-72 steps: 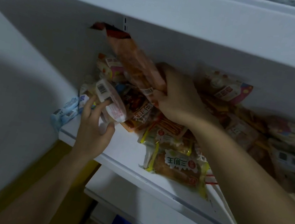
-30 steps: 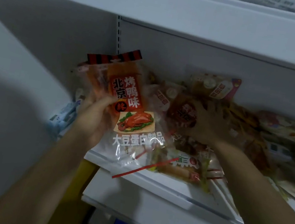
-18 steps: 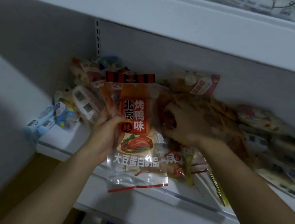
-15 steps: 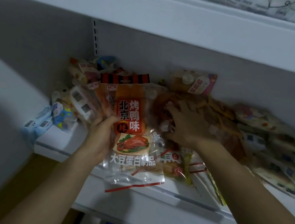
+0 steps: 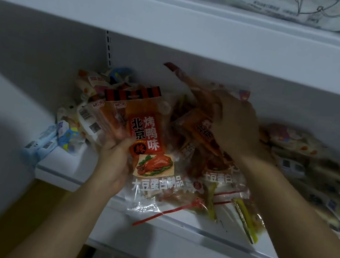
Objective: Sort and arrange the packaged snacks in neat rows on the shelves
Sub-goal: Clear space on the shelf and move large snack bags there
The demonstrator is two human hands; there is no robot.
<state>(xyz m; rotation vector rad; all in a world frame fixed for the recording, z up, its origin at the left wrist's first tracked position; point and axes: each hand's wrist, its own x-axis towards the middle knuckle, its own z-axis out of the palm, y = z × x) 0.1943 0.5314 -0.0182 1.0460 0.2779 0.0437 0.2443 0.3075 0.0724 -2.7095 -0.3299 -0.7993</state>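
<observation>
My left hand (image 5: 113, 160) grips a clear snack bag with an orange label and a roast duck picture (image 5: 150, 155), held upright at the front edge of the white shelf (image 5: 181, 228). Other thin packets sit behind it in the same grip. My right hand (image 5: 235, 126) grips a second orange-and-clear snack bag (image 5: 198, 93), lifted at a slant out of the heap of packaged snacks (image 5: 199, 161) in the middle of the shelf. A similar bag lies flat under my right wrist.
Small pale wrapped snacks (image 5: 82, 118) crowd the shelf's left end, with blue-white packets (image 5: 41, 147) hanging over its corner. More wrapped packets (image 5: 326, 179) lie in a loose row at right. The upper shelf (image 5: 183, 19) hangs close overhead with bagged goods on it. Lower shelves sit below.
My right hand went from pressing into the heap to lifting an orange bag up and leftward. My left hand keeps its hold on the duck-picture bag, nearly in place.
</observation>
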